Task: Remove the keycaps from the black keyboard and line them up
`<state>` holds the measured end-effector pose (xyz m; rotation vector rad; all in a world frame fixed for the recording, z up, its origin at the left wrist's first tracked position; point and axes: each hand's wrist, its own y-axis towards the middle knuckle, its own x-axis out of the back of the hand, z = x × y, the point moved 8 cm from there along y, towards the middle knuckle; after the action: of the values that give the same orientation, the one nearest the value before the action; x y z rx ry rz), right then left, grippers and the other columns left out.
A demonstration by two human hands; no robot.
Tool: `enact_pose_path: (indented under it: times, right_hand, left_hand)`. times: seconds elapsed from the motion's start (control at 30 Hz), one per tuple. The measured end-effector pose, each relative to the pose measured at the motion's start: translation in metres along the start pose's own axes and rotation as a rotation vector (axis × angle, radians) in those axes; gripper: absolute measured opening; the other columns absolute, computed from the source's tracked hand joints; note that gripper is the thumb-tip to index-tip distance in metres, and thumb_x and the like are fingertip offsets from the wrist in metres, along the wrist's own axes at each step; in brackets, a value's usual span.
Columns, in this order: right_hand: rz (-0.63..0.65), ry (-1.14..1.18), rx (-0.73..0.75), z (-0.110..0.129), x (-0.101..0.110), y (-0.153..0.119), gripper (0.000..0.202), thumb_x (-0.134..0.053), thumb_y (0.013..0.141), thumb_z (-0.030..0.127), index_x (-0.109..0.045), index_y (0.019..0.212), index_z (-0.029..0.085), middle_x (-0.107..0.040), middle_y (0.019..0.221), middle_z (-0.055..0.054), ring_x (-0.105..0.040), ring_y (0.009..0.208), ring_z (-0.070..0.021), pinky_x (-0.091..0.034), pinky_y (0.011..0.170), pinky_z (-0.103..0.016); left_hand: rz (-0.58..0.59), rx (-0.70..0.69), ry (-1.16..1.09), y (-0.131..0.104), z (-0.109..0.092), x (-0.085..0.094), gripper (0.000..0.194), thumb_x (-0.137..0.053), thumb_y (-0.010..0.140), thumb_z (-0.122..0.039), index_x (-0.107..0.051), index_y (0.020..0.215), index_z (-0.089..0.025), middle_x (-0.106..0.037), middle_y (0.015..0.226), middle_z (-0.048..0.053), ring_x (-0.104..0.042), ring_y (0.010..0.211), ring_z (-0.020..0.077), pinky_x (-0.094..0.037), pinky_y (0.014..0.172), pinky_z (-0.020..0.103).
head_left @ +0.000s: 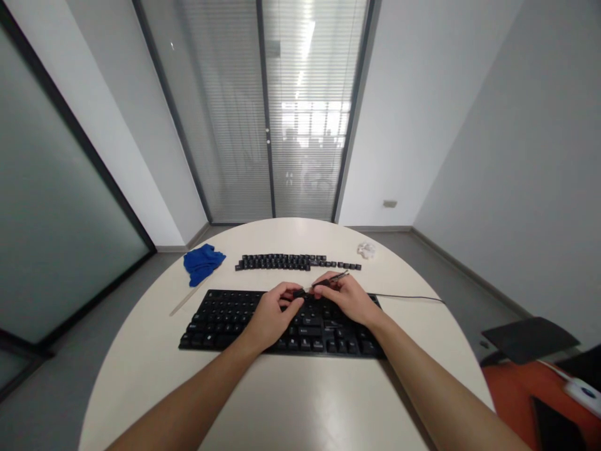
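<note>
A black keyboard (220, 319) lies flat on the table, with both hands above its right half. My left hand (275, 316) pinches a small black keycap (299, 293) between thumb and fingertips. Closed around a slim dark tool (339, 275), my right hand (346, 299) has the tool's thin tip pointing left at the keycap. Whether tip and keycap touch I cannot tell, and the tool's exact kind is too small to make out. Beyond the keyboard, several loose keycaps (272, 262) stand in rows. The hands cover some of the keyboard's upper right keys.
The round white table (300, 407) carries a blue cloth (201, 263) at the left, partly over a thin wooden stick (183, 302). Crumpled white tissue (366, 250) sits at the far right. A cable (413, 297) runs off the right edge near an orange chair (511, 391).
</note>
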<state>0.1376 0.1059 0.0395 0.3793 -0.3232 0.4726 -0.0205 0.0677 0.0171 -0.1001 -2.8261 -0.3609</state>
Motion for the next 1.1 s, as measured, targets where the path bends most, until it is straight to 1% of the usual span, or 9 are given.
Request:
enact_pose_path:
  times: [0.1, 0.27, 0.43, 0.6, 0.67, 0.77, 0.9, 1.0, 1.1]
  right_hand:
    - [0.003, -0.033, 0.002, 0.0, 0.002, 0.001, 0.035, -0.059, 0.09, 0.045, -0.071, 0.075, 0.015, -0.07, 0.082, -0.005, -0.064, 0.078, -0.0179, -0.048, 0.076, -0.029]
    - [0.036, 0.051, -0.039, -0.005, 0.0, 0.002, 0.04, -0.057, 0.09, 0.05, -0.07, 0.08, 0.014, -0.071, 0.077, -0.005, -0.064, 0.072, -0.0166, -0.047, 0.068, -0.028]
    - [0.02, 0.089, -0.098, -0.013, -0.001, 0.002, 0.042, -0.057, 0.088, 0.056, -0.064, 0.079, 0.015, -0.07, 0.072, -0.004, -0.063, 0.065, -0.0156, -0.045, 0.061, -0.027]
    - [-0.092, 0.007, -0.189, -0.022, 0.005, 0.0, 0.041, -0.062, 0.084, 0.057, -0.054, 0.076, 0.018, -0.064, 0.059, 0.0, -0.056, 0.053, -0.0134, -0.041, 0.054, -0.026]
    - [-0.127, 0.04, -0.212, -0.025, 0.006, 0.0, 0.041, -0.064, 0.081, 0.058, -0.051, 0.078, 0.019, -0.065, 0.061, 0.0, -0.059, 0.055, -0.0144, -0.043, 0.055, -0.026]
    - [-0.124, 0.141, -0.23, -0.026, 0.004, 0.001, 0.042, -0.067, 0.078, 0.058, -0.049, 0.081, 0.02, -0.071, 0.075, -0.004, -0.067, 0.067, -0.017, -0.048, 0.06, -0.027]
    - [-0.118, 0.206, -0.204, -0.021, 0.001, 0.001, 0.041, -0.068, 0.078, 0.056, -0.049, 0.086, 0.02, -0.072, 0.083, -0.005, -0.068, 0.073, -0.0175, -0.049, 0.062, -0.027]
    - [-0.147, 0.13, -0.224, -0.023, 0.002, 0.0, 0.042, -0.066, 0.078, 0.058, -0.048, 0.082, 0.02, -0.069, 0.07, -0.002, -0.064, 0.061, -0.0159, -0.046, 0.056, -0.026]
    - [-0.215, -0.15, -0.221, -0.02, 0.008, -0.003, 0.042, -0.065, 0.079, 0.059, -0.049, 0.074, 0.02, -0.06, 0.058, 0.002, -0.057, 0.054, -0.0152, -0.04, 0.053, -0.026]
  left_hand:
    - [0.043, 0.007, -0.046, -0.001, 0.001, -0.002, 0.031, -0.059, 0.086, -0.03, -0.065, 0.112, -0.015, -0.068, 0.089, 0.006, -0.064, 0.084, 0.0184, -0.051, 0.078, 0.031]
    - [0.094, -0.01, -0.051, -0.003, -0.003, -0.004, 0.039, -0.063, 0.083, -0.028, -0.063, 0.12, -0.017, -0.066, 0.091, 0.005, -0.061, 0.081, 0.0161, -0.049, 0.074, 0.028]
    - [0.095, -0.002, -0.093, -0.003, -0.004, -0.004, 0.031, -0.064, 0.082, -0.027, -0.065, 0.11, -0.016, -0.067, 0.092, 0.005, -0.062, 0.084, 0.0169, -0.049, 0.073, 0.027]
    - [0.041, 0.027, -0.101, -0.001, 0.006, -0.002, 0.029, -0.062, 0.084, -0.032, -0.064, 0.108, -0.016, -0.067, 0.091, 0.005, -0.062, 0.082, 0.0167, -0.049, 0.07, 0.026]
    - [0.02, 0.025, -0.09, -0.001, 0.008, -0.002, 0.028, -0.062, 0.084, -0.032, -0.064, 0.107, -0.016, -0.067, 0.091, 0.005, -0.062, 0.082, 0.0164, -0.049, 0.067, 0.025]
    - [0.001, 0.014, -0.098, -0.001, 0.007, -0.002, 0.028, -0.063, 0.084, -0.03, -0.063, 0.108, -0.017, -0.066, 0.094, 0.005, -0.061, 0.086, 0.0165, -0.049, 0.066, 0.023]
    - [0.011, -0.012, -0.108, -0.002, 0.003, -0.002, 0.029, -0.061, 0.084, -0.028, -0.062, 0.112, -0.019, -0.065, 0.097, 0.004, -0.061, 0.087, 0.0159, -0.049, 0.065, 0.021]
    - [0.015, -0.008, -0.103, -0.003, 0.003, -0.002, 0.028, -0.061, 0.085, -0.029, -0.063, 0.111, -0.019, -0.065, 0.092, 0.004, -0.061, 0.084, 0.0158, -0.049, 0.063, 0.021]
    - [0.015, 0.022, -0.122, -0.003, 0.006, -0.002, 0.029, -0.062, 0.083, -0.031, -0.063, 0.11, -0.019, -0.066, 0.089, 0.003, -0.062, 0.083, 0.0167, -0.05, 0.064, 0.023]
